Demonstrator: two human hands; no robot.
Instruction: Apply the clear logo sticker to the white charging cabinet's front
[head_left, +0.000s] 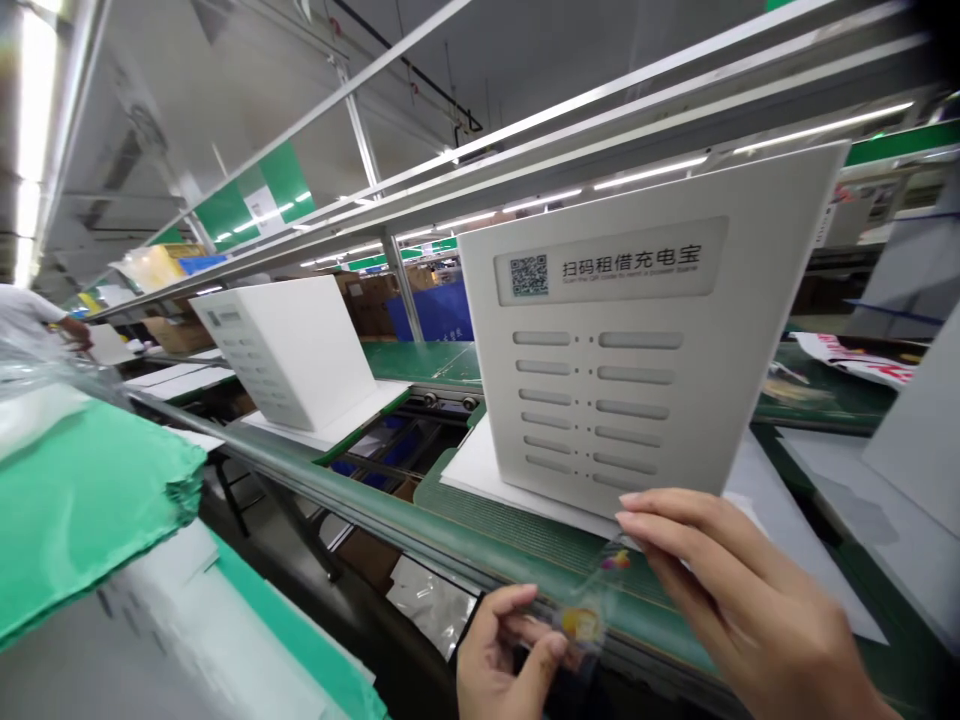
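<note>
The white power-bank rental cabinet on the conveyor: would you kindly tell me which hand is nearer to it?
Right. The right hand is at the lower edge of the cabinet; the left hand sits lower and further left, apart from it.

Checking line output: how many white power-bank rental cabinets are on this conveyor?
2: the nearest cabinet, with the QR label, and a second cabinet farther left. Pale panels at the right edge may be more, but the frame cuts them off.
</note>
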